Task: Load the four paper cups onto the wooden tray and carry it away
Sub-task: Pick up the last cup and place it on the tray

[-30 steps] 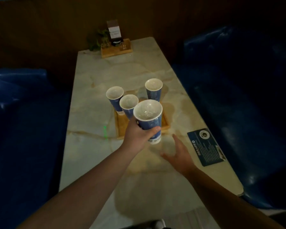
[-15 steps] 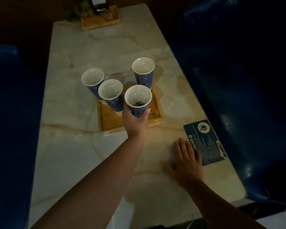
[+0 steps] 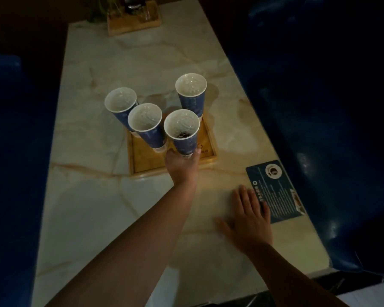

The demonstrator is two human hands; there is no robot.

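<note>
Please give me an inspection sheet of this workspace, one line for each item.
Surface: marble table, pale with brown veins.
Job's things: four blue paper cups upright on the wooden tray; the nearest cup has dark residue inside.
Clutter: blue card near the right edge; wooden holder at the far end.
Grippers: left hand grips the nearest cup's base; right hand rests flat on the table.
Cables: nothing seen.
Surroundings: blue seats on both sides, dim light.

Marble table (image 3: 93, 218) bears wooden tray (image 3: 146, 161), blue card (image 3: 275, 191).
</note>
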